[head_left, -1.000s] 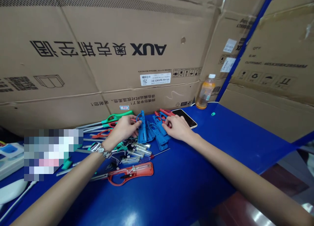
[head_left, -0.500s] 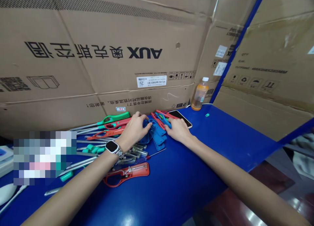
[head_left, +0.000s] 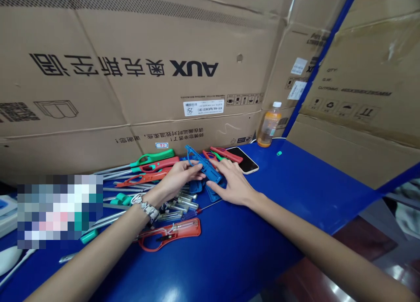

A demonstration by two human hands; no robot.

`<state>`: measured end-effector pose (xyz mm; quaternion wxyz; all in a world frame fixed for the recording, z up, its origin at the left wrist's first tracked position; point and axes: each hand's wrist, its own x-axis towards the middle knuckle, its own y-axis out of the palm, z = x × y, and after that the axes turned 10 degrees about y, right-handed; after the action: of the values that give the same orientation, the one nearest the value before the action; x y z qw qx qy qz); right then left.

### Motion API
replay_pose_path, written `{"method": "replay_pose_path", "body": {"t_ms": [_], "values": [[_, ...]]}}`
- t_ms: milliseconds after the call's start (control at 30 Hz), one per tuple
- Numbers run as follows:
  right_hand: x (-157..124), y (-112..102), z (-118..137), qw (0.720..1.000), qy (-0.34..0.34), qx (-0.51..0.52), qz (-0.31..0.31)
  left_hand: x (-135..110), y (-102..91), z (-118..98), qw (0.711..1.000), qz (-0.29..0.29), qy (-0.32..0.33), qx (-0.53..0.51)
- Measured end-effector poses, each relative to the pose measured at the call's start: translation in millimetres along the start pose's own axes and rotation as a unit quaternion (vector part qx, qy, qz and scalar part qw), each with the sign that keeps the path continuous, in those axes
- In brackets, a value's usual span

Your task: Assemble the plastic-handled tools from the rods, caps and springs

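Observation:
My left hand [head_left: 179, 177] grips a blue plastic lighter shell [head_left: 203, 164] and holds it tilted above a small heap of more blue shells [head_left: 197, 186]. My right hand [head_left: 232, 185] lies just right of it, fingers spread over the heap and touching the held shell's lower end. A watch sits on my left wrist. Long green and red gas lighters [head_left: 154, 164] lie to the left against the cardboard, and clear fuel tubes [head_left: 183, 202] lie under my left wrist. A red lighter shell [head_left: 170, 234] rests nearer to me on the blue table [head_left: 262, 232].
Large cardboard boxes [head_left: 131, 74] wall off the back and right. An orange drink bottle [head_left: 269, 125] stands in the corner, a phone [head_left: 244, 159] lies beside the red handles, and a small green cap [head_left: 279, 153] sits further right. The table edge drops off at right.
My left hand has lifted one blue shell out of the heap and tilted it up. My right hand slid toward me and opened flat beside it.

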<state>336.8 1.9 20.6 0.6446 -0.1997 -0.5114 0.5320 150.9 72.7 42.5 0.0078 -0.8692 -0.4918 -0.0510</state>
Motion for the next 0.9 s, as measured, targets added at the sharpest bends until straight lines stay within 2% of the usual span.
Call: {"method": "replay_pose_path", "body": {"t_ms": [67, 167, 233, 333, 400, 500, 633, 733, 800, 900], "values": [[5.8, -2.0, -6.4, 0.999, 0.045, 0.017, -0.001, 0.3, -6.7, -0.2, 0.999, -0.006, -0.024, 0.048], [19.6, -4.2, -17.2, 0.989, 0.128, -0.078, 0.001, 1.3, -11.5, -3.8, 0.981, -0.001, -0.028, 0.193], [29.1, -4.3, -21.1, 0.976, 0.157, -0.15, 0.03, 1.3, -12.0, -7.4, 0.952, -0.01, 0.0, 0.307], [40.3, -2.8, -19.2, 0.961, 0.178, -0.199, 0.077, 0.7, -10.3, -12.4, 0.9, -0.016, 0.058, 0.432], [46.2, -1.5, -14.5, 0.954, 0.191, -0.211, 0.095, 0.2, -8.1, -14.2, 0.879, -0.005, 0.088, 0.468], [53.5, 0.3, -9.5, 0.947, 0.208, -0.215, 0.113, -0.9, -4.5, -14.9, 0.87, 0.001, 0.108, 0.482], [55.6, 0.7, -13.0, 0.948, 0.24, -0.166, 0.131, -3.5, -3.5, -15.1, 0.871, -0.012, 0.114, 0.477], [46.6, -1.9, -15.5, 0.966, 0.202, -0.136, 0.084, -4.7, -5.9, -15.6, 0.886, -0.024, 0.118, 0.447], [36.5, -4.5, -12.0, 0.974, 0.175, -0.134, 0.042, -4.3, -6.1, -16.4, 0.916, -0.018, 0.102, 0.387], [19.8, -6.3, 1.3, 0.979, 0.136, -0.15, 0.016, -2.9, -1.3, -18.4, 0.973, 0.008, 0.03, 0.227]]}}
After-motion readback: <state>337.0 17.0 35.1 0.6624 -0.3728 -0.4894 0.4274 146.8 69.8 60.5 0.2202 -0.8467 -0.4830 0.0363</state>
